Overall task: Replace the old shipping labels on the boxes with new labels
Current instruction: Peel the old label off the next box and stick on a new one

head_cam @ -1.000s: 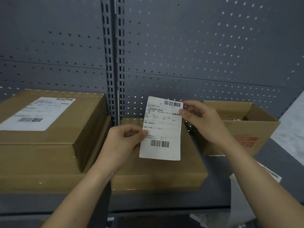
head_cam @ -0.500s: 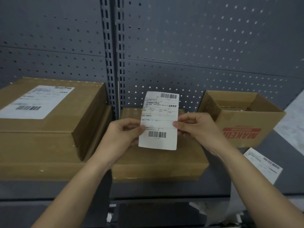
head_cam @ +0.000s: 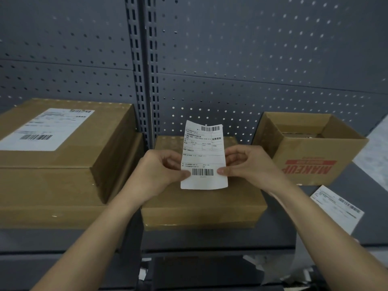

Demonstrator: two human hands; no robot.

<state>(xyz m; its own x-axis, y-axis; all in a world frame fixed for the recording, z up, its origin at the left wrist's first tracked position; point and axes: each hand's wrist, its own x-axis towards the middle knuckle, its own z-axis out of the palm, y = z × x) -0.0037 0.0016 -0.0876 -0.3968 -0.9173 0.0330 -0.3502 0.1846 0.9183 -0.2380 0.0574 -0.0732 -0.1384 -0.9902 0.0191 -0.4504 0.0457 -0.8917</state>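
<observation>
I have the label pinched at both lower edges, my left hand closed on its left side with the thumb by the barcode, my right hand closed on the right side, thumb tip on the face. It hangs upright in the air over the middle box, whose top looks bare, so I judge this is the new label about to go on. The upper half is free and already curls a little, and that is my first worry: if the backing is off (I cannot tell from here), the loose top could fold back and stick to itself or to my fingers. Laid down from one pinch, it may also land crooked or trap a crease across the barcode, which would spoil scanning. Pressing it all at once could leave bubbles; better, I think, to set one edge and smooth away from it. The left box already carries a label, so I must not mix them up, and the spare sheet lying near the open box could get picked up by mistake later.
</observation>
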